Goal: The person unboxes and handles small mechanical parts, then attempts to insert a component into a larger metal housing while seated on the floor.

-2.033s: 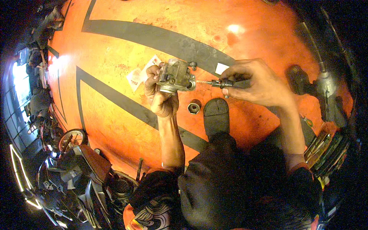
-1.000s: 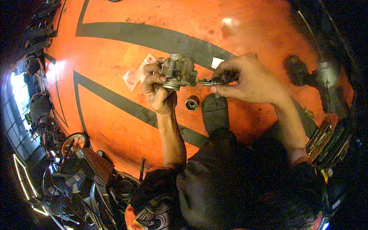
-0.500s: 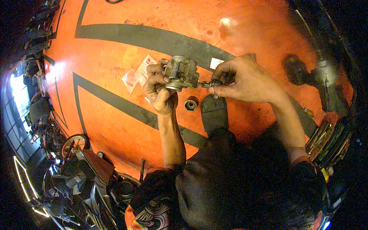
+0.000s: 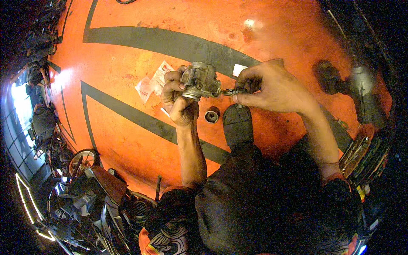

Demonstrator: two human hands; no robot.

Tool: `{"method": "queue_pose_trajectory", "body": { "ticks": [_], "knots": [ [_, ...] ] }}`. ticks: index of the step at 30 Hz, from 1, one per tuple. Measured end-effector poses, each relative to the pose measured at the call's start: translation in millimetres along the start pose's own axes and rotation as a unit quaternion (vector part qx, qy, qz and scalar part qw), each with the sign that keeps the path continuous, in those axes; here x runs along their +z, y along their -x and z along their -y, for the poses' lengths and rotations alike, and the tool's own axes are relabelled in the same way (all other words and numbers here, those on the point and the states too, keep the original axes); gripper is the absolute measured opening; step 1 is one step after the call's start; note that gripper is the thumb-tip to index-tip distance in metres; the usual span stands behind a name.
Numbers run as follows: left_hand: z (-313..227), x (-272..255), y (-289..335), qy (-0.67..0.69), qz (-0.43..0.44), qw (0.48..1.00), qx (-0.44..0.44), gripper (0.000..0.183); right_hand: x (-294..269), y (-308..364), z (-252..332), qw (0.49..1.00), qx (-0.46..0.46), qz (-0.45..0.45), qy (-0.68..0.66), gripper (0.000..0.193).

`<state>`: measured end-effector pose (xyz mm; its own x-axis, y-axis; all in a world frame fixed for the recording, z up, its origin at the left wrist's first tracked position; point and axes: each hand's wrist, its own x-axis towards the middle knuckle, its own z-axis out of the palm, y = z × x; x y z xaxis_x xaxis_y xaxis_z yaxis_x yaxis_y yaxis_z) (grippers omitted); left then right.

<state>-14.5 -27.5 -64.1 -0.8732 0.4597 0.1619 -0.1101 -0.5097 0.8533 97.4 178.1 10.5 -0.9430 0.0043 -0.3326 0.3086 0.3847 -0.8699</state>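
Observation:
My left hand (image 4: 177,100) is closed around a grey metal throttle body (image 4: 199,80), holding it above the floor with its round flange at the lower side. From the right, my right hand (image 4: 267,87) pinches a small dark metal piece (image 4: 233,92) between thumb and fingers. The tip of that piece meets the right side of the throttle body; whether it is a tool or a fitting cannot be made out. Below the hands, a short dark cylinder with a hollow end (image 4: 212,114) rests on the floor, beside my dark shoe (image 4: 238,125).
On the orange floor (image 4: 127,68) with grey stripes lie a clear plastic packet (image 4: 161,76) and a white paper piece (image 4: 239,69). A tray of tools (image 4: 363,157) is at the right, near a dark shape (image 4: 327,76). Motorcycle parts (image 4: 102,199) crowd the lower left.
The throttle body has turned slightly in my left hand, which has shifted a little to the right. My right hand stays almost in place, still pinching the small piece.

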Motion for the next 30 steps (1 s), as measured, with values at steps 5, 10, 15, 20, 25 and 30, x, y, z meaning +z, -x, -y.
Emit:
{"method": "queue_pose_trajectory", "body": {
  "ticks": [5, 10, 15, 20, 25, 30],
  "knots": [
    [4, -2, 0, 0.017, 0.017, 1.000, -0.012, 0.026, 0, 0, -3, 1.000, 0.007, -0.007, 0.016, 0.037],
    [2, 0, -1, -0.015, 0.023, 1.000, 0.006, 0.024, 5, 0, -5, 0.999, -0.037, -0.031, 0.013, 0.033],
    [5, 5, 1, -0.036, 0.030, 0.999, 0.013, 0.021, 3, -1, -1, 1.000, 0.002, -0.006, 0.001, 0.034],
    [6, 7, 0, -0.055, 0.045, 0.997, 0.021, 0.019, 4, -3, -1, 1.000, 0.025, 0.008, 0.010, 0.032],
    [9, 6, 1, -0.045, 0.033, 0.998, 0.010, 0.020, 9, -4, -6, 0.998, -0.011, -0.029, -0.063, 0.026],
    [6, 15, 5, 0.020, -0.008, 0.999, -0.041, 0.025, 12, -6, -8, 0.988, -0.012, -0.030, -0.151, 0.027]
  ]
}}
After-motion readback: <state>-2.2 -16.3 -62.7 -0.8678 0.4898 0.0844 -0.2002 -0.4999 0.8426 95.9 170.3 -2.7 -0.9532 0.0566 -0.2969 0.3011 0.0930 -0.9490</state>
